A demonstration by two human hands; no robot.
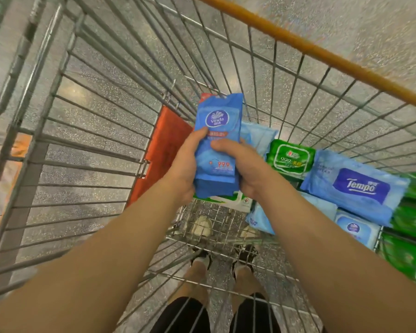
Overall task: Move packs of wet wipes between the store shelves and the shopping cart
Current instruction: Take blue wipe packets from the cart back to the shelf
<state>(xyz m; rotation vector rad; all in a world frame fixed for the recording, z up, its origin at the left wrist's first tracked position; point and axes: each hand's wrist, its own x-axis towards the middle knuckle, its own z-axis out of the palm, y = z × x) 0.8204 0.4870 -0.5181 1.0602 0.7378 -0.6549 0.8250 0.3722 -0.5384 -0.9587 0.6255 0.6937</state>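
From the head camera, looking down into the wire shopping cart [94, 145], both hands hold one blue Vinda pack [216, 145] upright above the basket. The left hand [187, 164] wraps its left edge, thumb across the printed front; the right hand [245, 164] grips the right edge, thumb likewise on the face, fingers curled behind (their tips are hidden). The pack hangs clear of the cart floor, over a green-and-white pack [228, 200] lying just beneath it. More packs lie toward the right side: a green 999 pack [291, 158], a blue Tempo pack [356, 188], pale blue ones and further green ones at the edge. An orange panel [166, 150] stands at the cart's far end.

The step in hand looks like a transfer of this pack, though whether into or out of the cart I cannot tell. If loading, the next move calls for lowering it onto the pile and releasing both thumbs; if unloading, for lifting it over the orange-handled rim [322, 51] without snagging the wires.
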